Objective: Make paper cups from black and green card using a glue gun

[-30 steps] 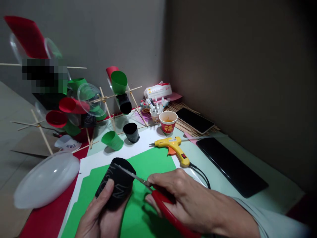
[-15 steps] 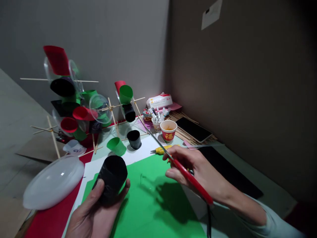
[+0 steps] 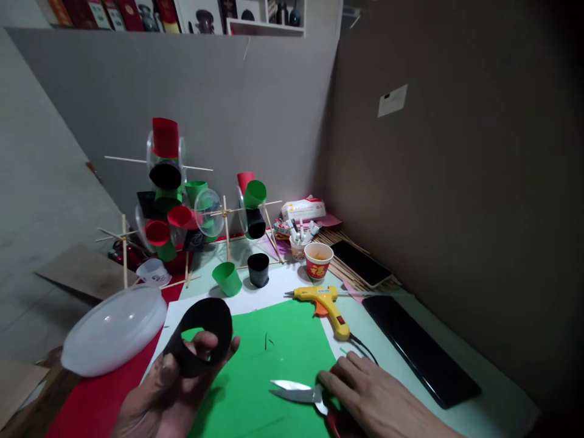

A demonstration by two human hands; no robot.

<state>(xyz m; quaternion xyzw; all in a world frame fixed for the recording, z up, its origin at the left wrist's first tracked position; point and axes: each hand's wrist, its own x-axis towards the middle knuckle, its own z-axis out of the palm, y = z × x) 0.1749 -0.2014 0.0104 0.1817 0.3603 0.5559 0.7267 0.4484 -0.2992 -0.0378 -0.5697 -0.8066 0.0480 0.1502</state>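
Note:
My left hand [image 3: 171, 389] is closed round a black paper ring [image 3: 201, 333], holding it up over the green paper sheet [image 3: 278, 371] so I look through its opening. My right hand [image 3: 371, 401] rests low on the sheet's right edge, fingers on the red handles of the scissors [image 3: 298, 393], which lie flat on the green paper with the blades pointing left. A yellow glue gun [image 3: 325, 302] lies just beyond the sheet. Small green [image 3: 227, 278] and black [image 3: 258, 269] paper cups stand farther back.
A stick frame carrying red, green and black paper cups [image 3: 182, 207] stands at the back left. A clear plastic lid [image 3: 114, 331] lies left. A red paper cup [image 3: 318, 260], pen pot [image 3: 298, 238], phone [image 3: 360, 263] and black keyboard [image 3: 422, 350] sit right, near the wall.
My right hand has brought the scissors down from the air and laid them flat on the green sheet. My left hand has tilted the black ring so its opening faces me. The view has tipped upward.

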